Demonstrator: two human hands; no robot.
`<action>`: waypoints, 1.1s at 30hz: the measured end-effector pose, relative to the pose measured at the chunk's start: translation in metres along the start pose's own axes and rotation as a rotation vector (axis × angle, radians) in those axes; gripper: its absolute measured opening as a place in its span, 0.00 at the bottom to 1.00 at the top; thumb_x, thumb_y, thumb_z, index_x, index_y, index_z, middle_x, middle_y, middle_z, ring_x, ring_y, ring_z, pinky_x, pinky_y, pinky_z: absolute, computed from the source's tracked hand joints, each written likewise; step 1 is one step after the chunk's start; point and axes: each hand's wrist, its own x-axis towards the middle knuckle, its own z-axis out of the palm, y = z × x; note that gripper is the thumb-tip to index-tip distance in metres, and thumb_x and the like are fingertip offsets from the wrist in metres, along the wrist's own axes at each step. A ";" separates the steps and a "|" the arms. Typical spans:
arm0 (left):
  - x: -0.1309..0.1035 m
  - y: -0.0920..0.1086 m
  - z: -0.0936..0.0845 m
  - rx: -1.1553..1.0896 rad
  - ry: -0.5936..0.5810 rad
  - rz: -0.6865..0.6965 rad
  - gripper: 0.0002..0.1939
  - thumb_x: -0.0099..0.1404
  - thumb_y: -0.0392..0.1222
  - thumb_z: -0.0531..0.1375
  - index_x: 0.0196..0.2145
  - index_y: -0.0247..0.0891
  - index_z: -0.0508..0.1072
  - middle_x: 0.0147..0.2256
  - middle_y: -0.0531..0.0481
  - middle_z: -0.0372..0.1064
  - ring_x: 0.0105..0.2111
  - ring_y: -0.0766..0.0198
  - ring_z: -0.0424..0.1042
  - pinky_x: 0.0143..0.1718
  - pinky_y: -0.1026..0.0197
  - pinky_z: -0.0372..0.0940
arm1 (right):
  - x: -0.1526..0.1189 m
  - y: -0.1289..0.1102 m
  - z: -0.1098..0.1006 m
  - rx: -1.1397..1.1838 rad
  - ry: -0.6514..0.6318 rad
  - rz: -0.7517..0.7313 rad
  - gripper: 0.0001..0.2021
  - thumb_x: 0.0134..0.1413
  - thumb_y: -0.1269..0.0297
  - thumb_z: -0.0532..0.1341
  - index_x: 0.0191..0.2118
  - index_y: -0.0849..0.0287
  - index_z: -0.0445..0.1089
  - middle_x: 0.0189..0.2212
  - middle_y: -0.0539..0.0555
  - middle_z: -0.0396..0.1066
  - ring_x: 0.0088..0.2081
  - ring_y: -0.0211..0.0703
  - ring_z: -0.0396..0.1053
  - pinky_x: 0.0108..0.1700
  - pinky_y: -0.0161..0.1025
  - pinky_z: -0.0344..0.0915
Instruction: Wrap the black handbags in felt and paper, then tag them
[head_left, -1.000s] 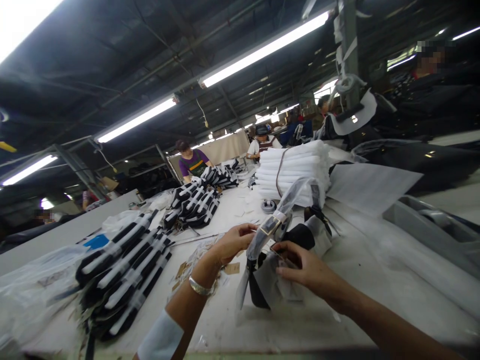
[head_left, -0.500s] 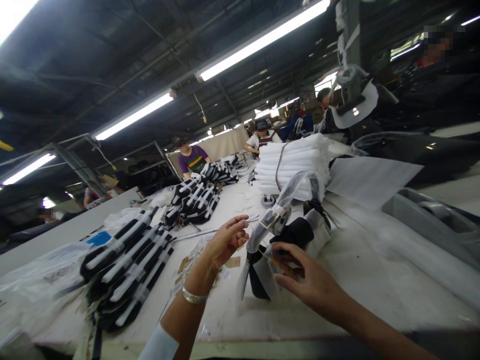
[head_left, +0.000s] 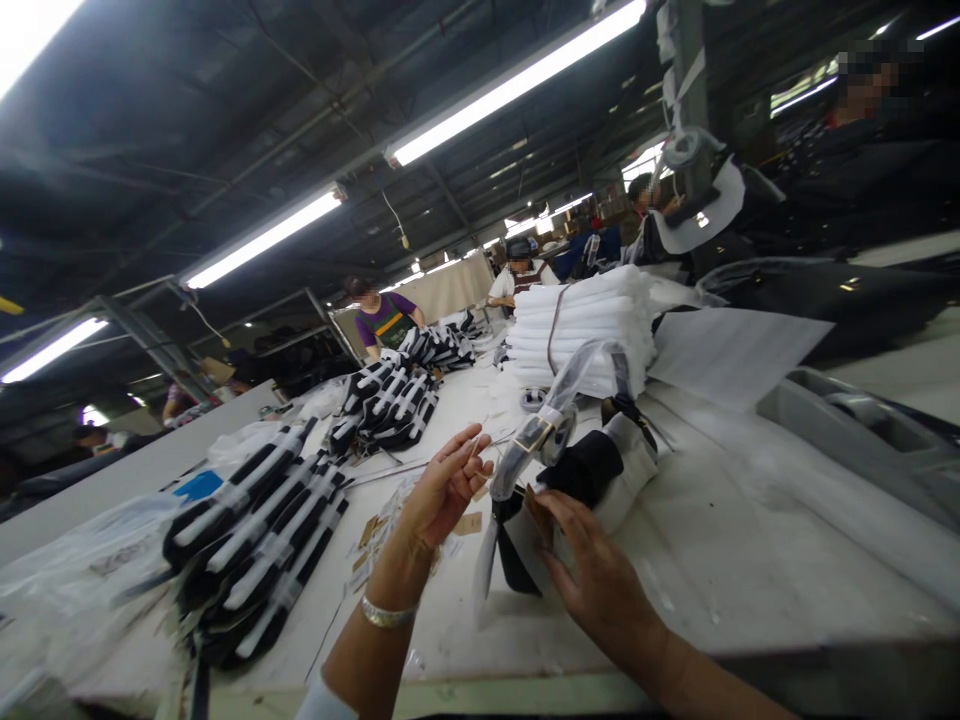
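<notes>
A black and pale handbag [head_left: 586, 470] lies on the table in front of me, its side panel spread toward me. Its strap [head_left: 517, 455], wrapped in clear film, arches up and carries a gold-rimmed buckle [head_left: 537, 434]. Left of the strap, my left hand [head_left: 450, 490] has thumb and fingers drawn together on a thin string [head_left: 475, 450]. My right hand [head_left: 596, 560] is closed on a small brown tag [head_left: 537, 516] beside the strap's lower end. Some of its fingertips are hidden behind the tag.
Black bags with white-wrapped handles [head_left: 255, 540] lie stacked at left, beside plastic film [head_left: 82, 560]. Loose tags [head_left: 469, 523] lie beyond my left wrist. A tied stack of white padding [head_left: 585, 325] and a grey bin [head_left: 847, 430] stand rightward. Co-workers [head_left: 386, 318] are at the far end.
My right hand has turned, and the brown tag in its fingers now shows clearly. My left hand has shifted slightly left. The handbag stays nearly in place.
</notes>
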 end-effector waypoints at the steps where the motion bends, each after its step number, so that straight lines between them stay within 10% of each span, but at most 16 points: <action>1: -0.001 0.000 0.000 0.005 0.003 -0.001 0.19 0.57 0.35 0.70 0.46 0.38 0.75 0.45 0.48 0.75 0.28 0.76 0.71 0.40 0.69 0.72 | 0.001 0.001 -0.002 0.007 0.002 -0.003 0.25 0.59 0.72 0.56 0.62 0.52 0.60 0.57 0.59 0.68 0.59 0.53 0.67 0.60 0.53 0.67; 11: -0.002 -0.008 -0.001 0.068 0.018 0.000 0.26 0.53 0.32 0.73 0.50 0.42 0.76 0.55 0.43 0.72 0.45 0.62 0.77 0.29 0.75 0.68 | 0.021 -0.014 -0.051 0.248 0.108 -0.103 0.06 0.61 0.69 0.61 0.42 0.53 0.74 0.41 0.54 0.77 0.45 0.45 0.76 0.48 0.40 0.74; 18: -0.005 -0.015 -0.001 0.074 -0.044 0.073 0.29 0.51 0.47 0.75 0.50 0.39 0.77 0.50 0.39 0.75 0.49 0.55 0.76 0.44 0.63 0.70 | 0.070 -0.031 -0.052 0.297 0.033 -0.142 0.05 0.62 0.68 0.62 0.42 0.53 0.74 0.39 0.50 0.78 0.41 0.39 0.77 0.47 0.33 0.72; 27: -0.019 0.006 0.019 0.346 -0.284 0.223 0.32 0.56 0.40 0.72 0.57 0.42 0.71 0.50 0.41 0.76 0.50 0.51 0.75 0.54 0.50 0.67 | 0.115 -0.048 -0.052 -0.156 -0.168 -0.137 0.38 0.56 0.69 0.65 0.69 0.46 0.51 0.34 0.49 0.81 0.32 0.49 0.79 0.34 0.39 0.73; 33: -0.041 0.010 0.043 1.021 -0.085 0.559 0.28 0.59 0.32 0.68 0.56 0.47 0.72 0.48 0.48 0.76 0.45 0.57 0.77 0.51 0.52 0.71 | 0.121 -0.051 -0.054 -0.095 -0.234 -0.116 0.42 0.51 0.76 0.64 0.69 0.45 0.51 0.35 0.48 0.81 0.35 0.47 0.79 0.37 0.37 0.72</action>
